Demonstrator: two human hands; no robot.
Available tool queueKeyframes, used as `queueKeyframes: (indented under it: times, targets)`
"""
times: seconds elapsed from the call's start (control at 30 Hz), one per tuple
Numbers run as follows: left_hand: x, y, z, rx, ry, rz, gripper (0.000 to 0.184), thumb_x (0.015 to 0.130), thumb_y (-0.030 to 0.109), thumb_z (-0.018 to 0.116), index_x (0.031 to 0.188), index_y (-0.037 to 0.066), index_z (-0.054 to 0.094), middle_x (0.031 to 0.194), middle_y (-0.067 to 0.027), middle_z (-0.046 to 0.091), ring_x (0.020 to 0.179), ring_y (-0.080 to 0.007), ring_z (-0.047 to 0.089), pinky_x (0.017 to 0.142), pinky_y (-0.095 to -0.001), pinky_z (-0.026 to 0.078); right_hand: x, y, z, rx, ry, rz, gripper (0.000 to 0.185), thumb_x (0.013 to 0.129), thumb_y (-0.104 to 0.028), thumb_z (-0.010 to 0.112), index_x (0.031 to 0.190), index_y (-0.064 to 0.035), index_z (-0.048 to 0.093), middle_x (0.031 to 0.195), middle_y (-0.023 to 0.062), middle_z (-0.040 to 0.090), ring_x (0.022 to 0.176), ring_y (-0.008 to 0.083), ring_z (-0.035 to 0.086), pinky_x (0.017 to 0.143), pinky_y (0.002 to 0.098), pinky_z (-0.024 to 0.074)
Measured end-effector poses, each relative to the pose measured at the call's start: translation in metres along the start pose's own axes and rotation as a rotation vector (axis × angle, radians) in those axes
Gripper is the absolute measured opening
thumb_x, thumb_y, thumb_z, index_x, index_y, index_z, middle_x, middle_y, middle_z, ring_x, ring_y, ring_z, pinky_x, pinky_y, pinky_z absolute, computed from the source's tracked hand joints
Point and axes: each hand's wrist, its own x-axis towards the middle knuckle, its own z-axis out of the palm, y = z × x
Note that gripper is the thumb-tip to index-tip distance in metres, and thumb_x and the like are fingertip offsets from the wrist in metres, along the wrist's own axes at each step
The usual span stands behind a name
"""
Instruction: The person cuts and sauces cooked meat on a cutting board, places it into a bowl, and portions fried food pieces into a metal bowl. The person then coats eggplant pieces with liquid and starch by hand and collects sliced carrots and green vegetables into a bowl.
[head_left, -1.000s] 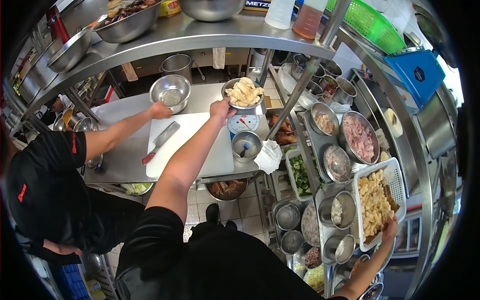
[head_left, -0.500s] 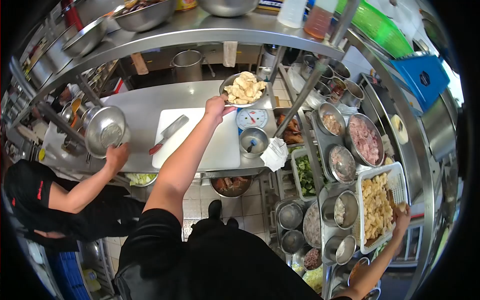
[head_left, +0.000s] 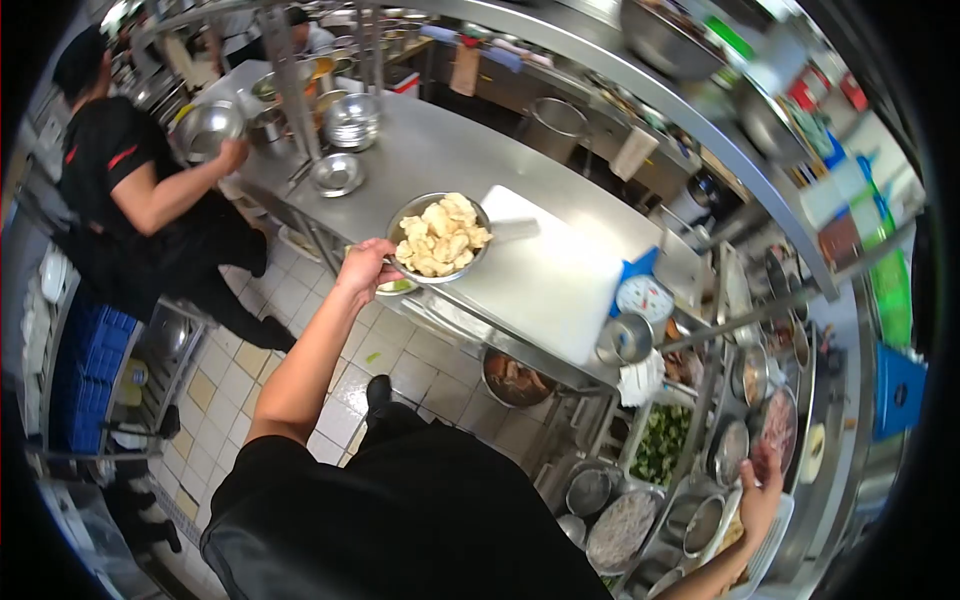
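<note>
My left hand (head_left: 368, 266) grips the rim of a metal bowl (head_left: 408, 211) heaped with pale yellow chunks (head_left: 443, 236). The bowl is held above the near edge of the steel counter, beside a white cutting board (head_left: 555, 275). A cleaver-like knife (head_left: 514, 229) lies at the board's left end, its handle hidden behind the bowl. At the far right, my right hand (head_left: 759, 496) hovers by a white basket (head_left: 776, 548), fingers apart and holding nothing I can see. Most of the basket's yellowish pieces are hidden behind my forearm.
Right of the board stand a blue dial scale (head_left: 645, 298) and a small metal pot (head_left: 625, 340). Greens (head_left: 661, 441) and several metal bowls fill the right side. A co-worker (head_left: 140, 180) in black at left holds a metal bowl (head_left: 208, 130). A shelf (head_left: 640, 90) crosses above the counter.
My view has turned left. The bowl of chunks has moved from above the scale to the board's left end. My right hand has lifted off the basket's edge. The co-worker has stepped away.
</note>
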Motion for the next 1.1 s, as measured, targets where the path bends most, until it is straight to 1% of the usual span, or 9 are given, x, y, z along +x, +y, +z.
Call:
queueKeyframes:
  times: [0.23,0.27,0.4,0.5,0.63,0.73,0.87,1.0,1.1]
  targets:
    - [0.009,0.062,-0.203,-0.001,0.226,0.132,0.011,0.088,0.010,0.057,0.077,0.008,0.059,0.070,-0.0013,0.062,0.058,-0.0095,0.059,0.050,-0.0239,0.054,0.022,-0.234,0.226,0.103,-0.399,-0.444,0.040,0.077,0.002,0.069,0.116,-0.0018,0.064,0.102,0.0121,0.067,0.095,0.0203,0.063,0.086,0.0301,0.0474]
    - [0.009,0.070,-0.227,-0.008,0.247,0.144,0.011,0.087,0.011,0.059,0.077,0.008,0.059,0.069,-0.0009,0.061,0.057,-0.0085,0.058,0.051,-0.0231,0.054,0.017,-0.274,0.259,0.039,-0.435,-0.541,0.037,0.079,0.002,0.068,0.116,-0.0020,0.065,0.099,0.0072,0.068,0.088,0.0145,0.061,0.082,0.0276,0.0475]
    - [0.013,0.089,-0.301,0.023,0.290,0.100,0.016,0.089,0.011,0.058,0.073,0.012,0.057,0.067,0.0013,0.060,0.054,-0.0069,0.055,0.049,-0.0228,0.051,-0.017,-0.405,0.421,0.386,-0.477,-0.674,0.031,0.081,-0.002,0.069,0.112,-0.0043,0.067,0.091,0.0088,0.068,0.086,0.0174,0.061,0.081,0.0305,0.0486]
    - [0.016,0.097,-0.342,-0.046,0.296,0.044,0.017,0.088,0.010,0.058,0.071,0.011,0.057,0.067,0.0010,0.061,0.054,-0.0078,0.055,0.050,-0.0238,0.052,-0.055,-0.513,0.520,0.451,-0.530,-0.818,0.039,0.083,-0.015,0.071,0.119,-0.0042,0.061,0.117,0.0150,0.061,0.103,0.0288,0.059,0.089,0.0372,0.0473]
    - [0.036,0.094,-0.388,-0.120,0.296,-0.044,0.018,0.088,0.010,0.059,0.071,0.011,0.057,0.067,0.0015,0.060,0.054,-0.0074,0.055,0.050,-0.0247,0.053,-0.084,-0.611,0.631,0.450,-0.475,-1.147,0.060,0.087,-0.031,0.066,0.136,-0.0025,0.047,0.146,0.0204,0.037,0.134,0.0416,0.034,0.110,0.0475,0.0277]
    - [0.056,0.103,-0.418,-0.170,0.297,-0.060,0.018,0.088,0.010,0.059,0.071,0.011,0.057,0.067,0.0020,0.059,0.055,-0.0066,0.055,0.050,-0.0239,0.052,-0.092,-0.650,0.694,0.101,-0.548,-1.244,0.059,0.089,-0.037,0.061,0.136,-0.0037,0.048,0.150,0.0201,0.033,0.138,0.0422,0.029,0.112,0.0490,0.0242]
    - [0.110,0.134,-0.471,-0.184,0.330,-0.046,0.017,0.088,0.010,0.061,0.071,0.012,0.057,0.067,0.0025,0.059,0.056,-0.0057,0.054,0.049,-0.0228,0.051,-0.079,-0.718,0.746,0.236,-0.617,-1.257,0.053,0.090,-0.036,0.058,0.132,-0.0033,0.052,0.142,0.0185,0.044,0.131,0.0398,0.039,0.110,0.0499,0.0268]
    - [0.159,0.192,-0.533,-0.084,0.301,0.030,0.017,0.088,0.008,0.062,0.072,0.011,0.057,0.066,0.0033,0.056,0.058,-0.0050,0.054,0.052,-0.0220,0.050,-0.058,-0.819,0.795,0.305,-0.516,-1.138,0.050,0.083,-0.020,0.067,0.129,-0.0034,0.054,0.121,0.0177,0.056,0.112,0.0385,0.052,0.097,0.0450,0.0416]
    - [0.192,0.232,-0.572,0.026,0.299,0.051,0.017,0.088,0.010,0.062,0.073,0.010,0.057,0.068,0.0037,0.057,0.060,-0.0046,0.054,0.055,-0.0219,0.050,-0.044,-0.887,0.825,0.243,-0.706,-1.120,0.041,0.076,-0.013,0.073,0.114,-0.0033,0.060,0.109,0.0166,0.059,0.107,0.0362,0.055,0.092,0.0436,0.0447]
